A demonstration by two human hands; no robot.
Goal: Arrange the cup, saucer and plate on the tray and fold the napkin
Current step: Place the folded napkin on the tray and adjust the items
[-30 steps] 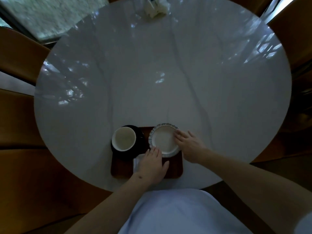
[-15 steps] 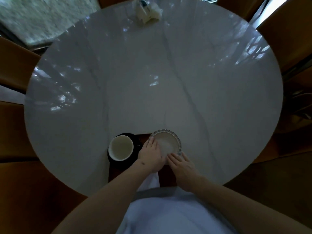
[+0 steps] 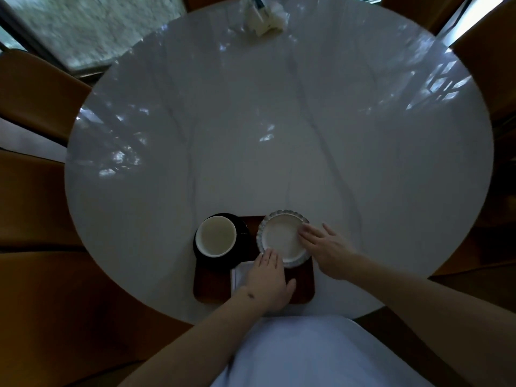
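A dark wooden tray (image 3: 212,286) lies at the near edge of the round table. On its far left a white cup (image 3: 215,236) stands on a black saucer (image 3: 242,233). A small white plate (image 3: 280,238) with a fluted rim sits on the tray's far right. My right hand (image 3: 326,247) rests flat against the plate's right rim, fingers apart. My left hand (image 3: 269,280) lies palm down on the white napkin (image 3: 240,272), fingertips touching the plate's near rim. Most of the napkin is hidden under that hand.
The white marble table (image 3: 279,135) stretches away beyond the tray. A white holder with paper items (image 3: 264,15) stands at its far edge. Brown chairs (image 3: 36,88) ring the table, and my pale clothing (image 3: 307,353) fills the near foreground.
My left hand slid back from the plate's left side onto the napkin. My right hand moved from the plate's near edge to its right rim. The view has shifted.
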